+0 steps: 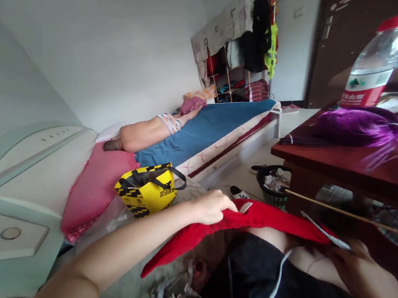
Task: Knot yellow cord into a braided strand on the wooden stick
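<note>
A long strip of red cloth (267, 219) lies across my lap, curving from the left down to the right. My left hand (212, 208) is closed on its upper middle, fingers pinching the fabric. A small whitish piece (246, 207) rests on the cloth just right of those fingers. My right hand (363, 264), partly blurred, is closed around a slim pale pointed tool (327, 232) whose exact kind I cannot make out. It sits at the right end of the cloth; whether it also grips the fabric is unclear. A white cable (273, 295) loops over my dark clothing.
A yellow and black bag (150, 194) stands ahead, beside a bed (224, 121) where a person lies. At right, a reddish-brown table (354, 158) bears purple strands (357, 125) and a bottle (373, 65). A waste basket (277, 202) and a thin stick (339, 211) are near it.
</note>
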Tool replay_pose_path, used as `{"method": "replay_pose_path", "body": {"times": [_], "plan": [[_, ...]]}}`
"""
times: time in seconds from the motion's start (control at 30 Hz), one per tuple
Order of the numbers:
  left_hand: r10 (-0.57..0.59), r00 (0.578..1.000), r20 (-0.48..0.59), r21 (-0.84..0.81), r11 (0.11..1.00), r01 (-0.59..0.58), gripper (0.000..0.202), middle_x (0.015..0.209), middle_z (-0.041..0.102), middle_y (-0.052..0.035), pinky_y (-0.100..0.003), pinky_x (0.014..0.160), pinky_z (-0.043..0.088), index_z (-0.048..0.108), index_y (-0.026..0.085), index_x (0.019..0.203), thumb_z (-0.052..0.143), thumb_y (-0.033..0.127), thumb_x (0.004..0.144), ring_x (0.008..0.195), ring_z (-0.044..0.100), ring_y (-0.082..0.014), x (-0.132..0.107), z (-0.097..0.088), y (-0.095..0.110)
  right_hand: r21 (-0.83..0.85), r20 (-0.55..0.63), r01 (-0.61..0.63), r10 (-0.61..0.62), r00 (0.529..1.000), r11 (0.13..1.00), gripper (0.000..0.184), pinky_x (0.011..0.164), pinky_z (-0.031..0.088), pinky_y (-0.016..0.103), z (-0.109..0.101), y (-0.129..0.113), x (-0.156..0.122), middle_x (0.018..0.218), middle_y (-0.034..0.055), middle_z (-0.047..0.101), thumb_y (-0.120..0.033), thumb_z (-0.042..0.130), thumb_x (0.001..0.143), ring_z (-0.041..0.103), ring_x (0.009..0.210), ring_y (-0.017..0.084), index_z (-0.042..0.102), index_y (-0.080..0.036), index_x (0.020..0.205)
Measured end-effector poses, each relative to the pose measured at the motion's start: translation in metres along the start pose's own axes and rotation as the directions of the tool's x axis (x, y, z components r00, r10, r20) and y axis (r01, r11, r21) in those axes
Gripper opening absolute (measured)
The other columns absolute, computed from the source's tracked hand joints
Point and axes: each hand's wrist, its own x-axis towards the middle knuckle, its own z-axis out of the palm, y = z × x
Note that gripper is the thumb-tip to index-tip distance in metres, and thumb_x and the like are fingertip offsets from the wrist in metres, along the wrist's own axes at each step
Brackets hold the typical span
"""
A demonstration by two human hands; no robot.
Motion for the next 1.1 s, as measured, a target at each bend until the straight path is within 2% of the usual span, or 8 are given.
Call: {"method": "replay_pose_path", "body": {"times": [0.13,0.33,0.43,0.6,0.67,0.77,0.87,1.1], "plan": [[0.026,1.0,0.003,0.104,0.994,-0.026,0.044,0.075,0.069,-0.0049,-0.028,0.071,0.044,0.067,0.019,0.087,0.042,-0.005,0.06,0.072,0.062,-0.0206,-0.015,0.009,0.006,0.052,-0.053,-0.023,0.026,0.998,0.998,0.033,0.041,0.044,0.026,0.011,0.017,-0.026,0.092,0.0147,0.061,-0.034,0.039,0.078,0.062,0.058,0.02,0.069,-0.02,0.081],[-0.044,0.989,-0.138,0.179,0.982,0.069,0.048,0.104,0.064,-0.009,-0.036,0.091,0.041,0.053,0.021,0.118,0.042,0.006,0.073,0.1,0.056,-0.0223,-0.07,0.107,0.001,0.124,-0.083,-0.087,0.098,0.992,0.988,0.038,0.042,0.044,0.023,0.017,0.004,-0.05,0.094,0.0083,0.059,-0.036,0.03,0.083,0.063,0.061,0.017,0.066,-0.023,0.076],[-0.196,0.978,-0.064,0.093,0.975,0.202,0.056,0.117,0.057,-0.0091,-0.034,0.093,0.04,0.047,0.021,0.124,0.055,0.015,0.069,0.106,0.052,-0.0229,-0.078,0.13,0.003,0.17,-0.011,-0.054,0.057,0.998,0.984,0.037,0.044,0.044,0.022,0.021,-0.003,-0.048,0.093,0.0061,0.059,-0.035,0.03,0.083,0.063,0.062,0.015,0.065,-0.025,0.075],[-0.217,0.974,-0.065,0.091,0.971,0.222,0.03,0.08,0.064,-0.0031,-0.043,0.09,0.036,0.068,0.024,0.086,0.057,0.047,0.071,0.08,0.057,-0.021,-0.023,0.076,0.029,0.232,0.018,-0.039,0.036,0.999,0.972,0.039,0.046,0.044,0.022,0.027,-0.006,-0.04,0.091,0.0086,0.062,-0.033,0.029,0.082,0.063,0.059,0.015,0.065,-0.022,0.072],[-0.17,0.97,-0.174,0.15,0.969,0.196,0.05,0.104,0.06,-0.0069,-0.043,0.092,0.034,0.058,0.023,0.109,0.06,0.049,0.067,0.098,0.051,-0.0253,0.02,0.061,0.042,0.264,0.032,-0.047,0.04,0.999,0.963,0.04,0.045,0.044,0.022,0.024,-0.01,-0.038,0.083,0.0087,0.062,-0.032,0.028,0.081,0.063,0.058,0.016,0.064,-0.022,0.068],[-0.271,0.962,-0.039,0.328,0.906,0.268,0.085,0.132,0.041,-0.0195,-0.053,0.096,0.025,0.039,0.014,0.13,0.071,0.041,0.056,0.119,0.035,-0.0381,0.09,0.075,0.054,0.328,0.043,-0.066,0.055,0.998,0.942,0.038,0.046,0.046,0.023,0.015,-0.014,-0.036,0.08,0.0085,0.062,-0.035,0.03,0.079,0.063,0.057,0.017,0.064,-0.022,0.066],[-0.38,0.923,-0.057,0.368,0.851,0.373,0.06,0.114,0.051,-0.0323,-0.058,0.086,0.033,0.048,-0.002,0.119,0.065,0.021,0.067,0.109,0.046,-0.0426,0.137,0.104,0.056,0.431,0.009,-0.081,0.086,0.996,0.899,0.032,0.052,0.048,0.022,0.007,-0.011,-0.036,0.082,0.0078,0.063,-0.039,0.04,0.077,0.064,0.062,0.017,0.066,-0.022,0.069],[-0.102,0.984,-0.149,0.407,0.9,0.154,0.021,0.085,0.067,-0.0144,-0.036,0.079,0.046,0.062,0.008,0.093,0.046,0.008,0.08,0.085,0.062,-0.0233,0.109,0.114,0.049,0.541,-0.099,-0.108,0.191,0.977,0.834,0.037,0.056,0.05,0.025,-0.003,-0.002,-0.042,0.076,0.01,0.063,-0.048,0.046,0.074,0.062,0.062,0.02,0.067,-0.018,0.072]]}}
